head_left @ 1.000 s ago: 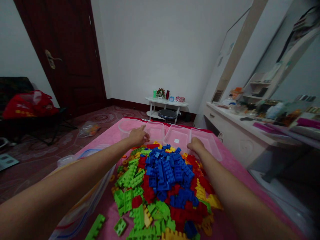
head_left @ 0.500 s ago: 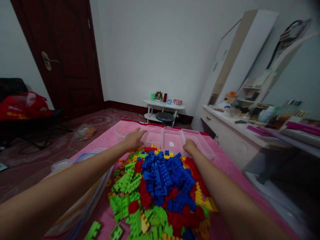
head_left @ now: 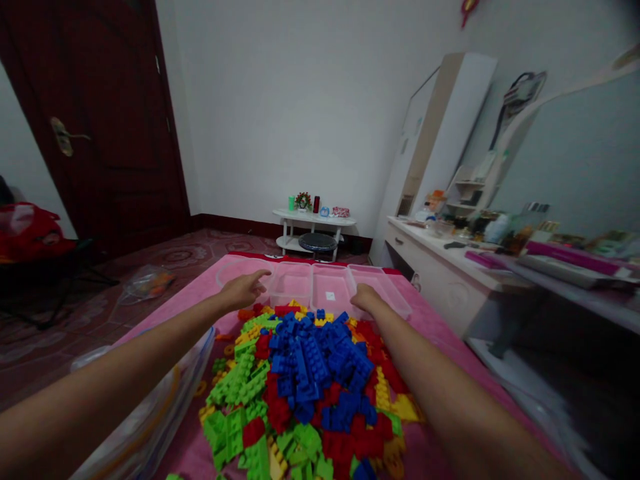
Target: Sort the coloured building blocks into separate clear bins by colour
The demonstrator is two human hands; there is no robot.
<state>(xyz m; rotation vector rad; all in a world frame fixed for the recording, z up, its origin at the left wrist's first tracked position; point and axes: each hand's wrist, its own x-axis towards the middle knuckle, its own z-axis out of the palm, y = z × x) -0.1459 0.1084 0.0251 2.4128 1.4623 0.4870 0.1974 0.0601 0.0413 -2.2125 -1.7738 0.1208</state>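
A heap of plastic building bricks [head_left: 305, 380] in blue, green, red and yellow lies on a pink cloth [head_left: 430, 320]. Beyond the heap stand several clear plastic boxes [head_left: 330, 293] in a row. My left hand [head_left: 243, 291] reaches over the heap's far left edge with its fingers stretched toward the leftmost box [head_left: 235, 273]. My right hand [head_left: 367, 299] rests at the near rim of the right-hand boxes, knuckles up; its fingers look curled, and I cannot see whether they grip the rim.
A clear zip bag [head_left: 145, 420] lies at the left edge of the pink cloth. A white dresser [head_left: 450, 273] cluttered with bottles stands right. A small white side table [head_left: 313, 223] and dark stool [head_left: 320, 243] are at the far wall. A dark door [head_left: 100, 127] is left.
The view has swung right and tilted up slightly. My left hand's fingers have opened and stretched toward the leftmost box. My right hand stays at the boxes' near rim.
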